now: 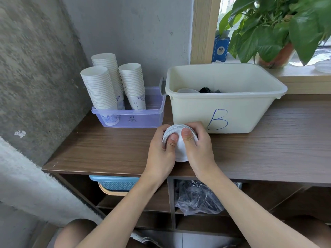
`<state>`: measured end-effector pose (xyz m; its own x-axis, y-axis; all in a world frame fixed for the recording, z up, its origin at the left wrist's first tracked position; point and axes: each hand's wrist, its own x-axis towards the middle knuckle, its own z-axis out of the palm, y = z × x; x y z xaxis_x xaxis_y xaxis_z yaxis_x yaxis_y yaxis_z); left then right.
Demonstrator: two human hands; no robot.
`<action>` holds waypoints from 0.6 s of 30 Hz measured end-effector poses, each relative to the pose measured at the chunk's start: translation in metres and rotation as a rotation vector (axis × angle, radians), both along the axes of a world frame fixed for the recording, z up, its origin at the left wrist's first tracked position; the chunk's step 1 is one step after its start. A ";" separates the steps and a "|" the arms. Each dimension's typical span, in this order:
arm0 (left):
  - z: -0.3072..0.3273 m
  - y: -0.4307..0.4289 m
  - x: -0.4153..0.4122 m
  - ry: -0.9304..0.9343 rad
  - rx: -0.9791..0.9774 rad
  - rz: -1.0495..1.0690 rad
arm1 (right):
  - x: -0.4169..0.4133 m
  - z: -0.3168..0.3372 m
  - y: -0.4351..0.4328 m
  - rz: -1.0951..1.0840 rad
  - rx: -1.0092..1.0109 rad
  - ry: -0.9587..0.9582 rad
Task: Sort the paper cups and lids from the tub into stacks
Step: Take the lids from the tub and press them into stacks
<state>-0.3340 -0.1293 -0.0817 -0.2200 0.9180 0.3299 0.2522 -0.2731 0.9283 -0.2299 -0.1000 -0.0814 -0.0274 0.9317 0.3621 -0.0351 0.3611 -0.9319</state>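
Note:
A short stack of nested white paper cups (179,151) lies on its side just above the wooden table, in front of the cream tub. My left hand (162,154) grips its left side and my right hand (198,149) grips its right side, both thumbs pressed on top. The cream tub (223,111), marked with a blue B, holds a clear lid (186,90) and black lids (206,90) at its bottom. Three tall stacks of white paper cups (100,88) stand rim-up in a translucent purple bin (134,117) at the left.
The wooden table (107,147) abuts a concrete wall on the left. A potted plant (272,33) and a blue box (220,49) stand on the window sill behind the tub. Below the table are a blue basket (116,183) and a plastic bag (197,197).

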 end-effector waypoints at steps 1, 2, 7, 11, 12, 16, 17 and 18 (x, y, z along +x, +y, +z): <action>0.000 -0.001 0.001 0.014 -0.001 -0.001 | 0.000 0.000 0.000 -0.003 -0.008 0.007; 0.000 -0.002 0.001 0.023 -0.004 -0.001 | 0.000 -0.001 0.000 -0.008 -0.016 0.012; -0.002 -0.002 0.003 0.043 -0.024 0.024 | -0.001 0.001 -0.002 -0.053 -0.024 -0.001; 0.003 -0.005 0.000 0.013 -0.083 -0.022 | 0.003 0.007 -0.003 -0.067 -0.027 -0.073; 0.008 -0.008 -0.001 -0.006 -0.100 -0.071 | 0.005 0.011 -0.004 -0.064 -0.019 -0.097; 0.039 -0.010 -0.004 -0.060 -0.084 -0.220 | 0.015 0.040 -0.005 -0.054 0.039 -0.141; 0.049 -0.010 -0.004 -0.048 -0.069 -0.224 | 0.016 0.050 -0.004 -0.052 0.050 -0.132; 0.062 -0.008 -0.004 -0.023 -0.051 -0.214 | 0.018 0.062 -0.003 -0.041 0.064 -0.127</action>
